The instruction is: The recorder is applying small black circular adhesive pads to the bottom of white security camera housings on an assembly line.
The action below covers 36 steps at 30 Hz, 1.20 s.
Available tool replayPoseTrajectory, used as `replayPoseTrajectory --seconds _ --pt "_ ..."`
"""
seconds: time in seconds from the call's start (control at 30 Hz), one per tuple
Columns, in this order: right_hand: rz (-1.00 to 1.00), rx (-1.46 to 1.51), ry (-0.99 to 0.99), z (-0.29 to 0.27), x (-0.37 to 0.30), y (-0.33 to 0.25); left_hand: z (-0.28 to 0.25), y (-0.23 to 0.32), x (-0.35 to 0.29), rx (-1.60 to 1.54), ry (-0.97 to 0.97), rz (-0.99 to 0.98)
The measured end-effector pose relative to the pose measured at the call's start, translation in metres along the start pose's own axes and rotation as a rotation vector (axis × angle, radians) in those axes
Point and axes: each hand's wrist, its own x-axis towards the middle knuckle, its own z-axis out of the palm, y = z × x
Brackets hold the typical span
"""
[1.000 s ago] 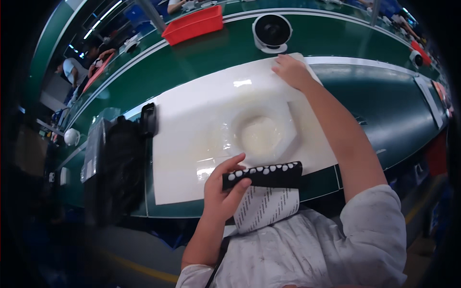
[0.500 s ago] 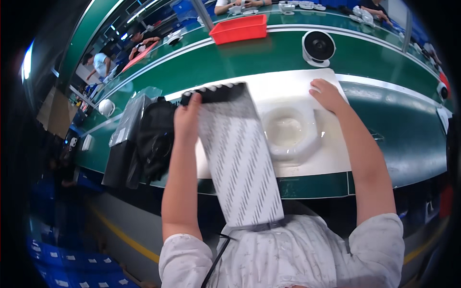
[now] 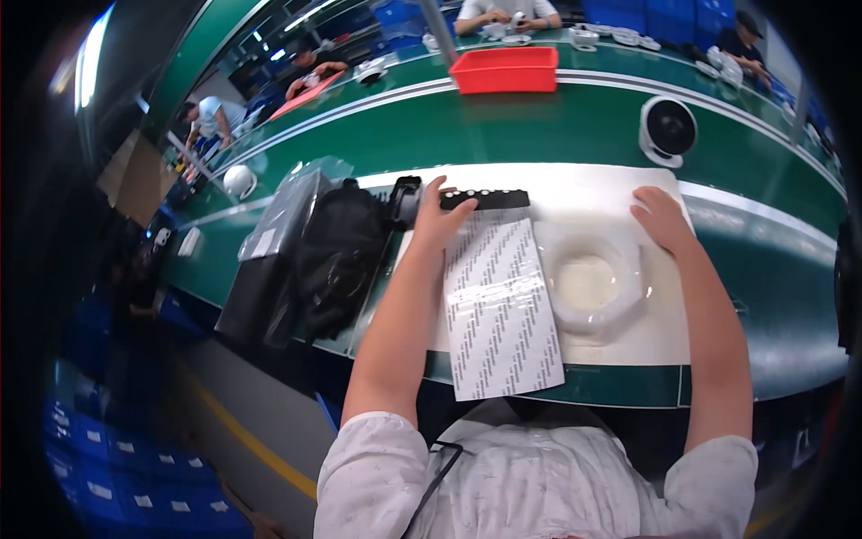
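A long white sheet (image 3: 503, 305) printed with slanted rows of grey marks lies on a white board (image 3: 593, 184). Along its far end runs a black strip (image 3: 507, 200) with pale round spots. My left hand (image 3: 435, 223) is at that end's left corner, thumb over the strip and fingers spread beyond it. A translucent white ring-shaped thing (image 3: 588, 278) with a wide round hole rests to the right of the sheet. Past its far right side, my right hand (image 3: 666, 223) rests on the board with loosely bent fingers apart, holding nothing.
To the left lie a black bag-like bundle (image 3: 341, 247), a black box (image 3: 260, 305) and clear plastic wrap. Beyond the board stand a round white device with a black face (image 3: 669, 128) and a red bin (image 3: 505, 72). Several people work across the bench.
The sheet, held up by my left hand before, has been lowered onto the board beside the ring-shaped thing. My left fingers have spread from their pinch. The whole view has shifted.
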Motion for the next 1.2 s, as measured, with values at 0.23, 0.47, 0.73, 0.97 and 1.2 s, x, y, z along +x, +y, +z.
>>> replayPoseTrajectory --seconds 0.23,0.47,0.73,0.97,1.2 --pt "0.014 0.027 -0.037 -0.004 0.005 -0.013 -0.021 0.009 -0.009 0.466 0.029 0.208" --pt "-0.006 0.046 0.004 0.001 0.003 -0.007 0.001 0.038 -0.024 1.026 -0.069 0.295" --pt "-0.010 0.007 -0.003 0.002 0.004 -0.009 0.024 0.066 -0.045 1.194 -0.088 0.347" --pt "0.011 0.038 -0.037 0.000 0.002 -0.011 0.015 0.065 -0.044 1.138 -0.056 0.227" --pt "0.028 0.024 -0.052 0.002 0.002 -0.008 0.007 0.070 -0.039 1.020 0.022 0.239"
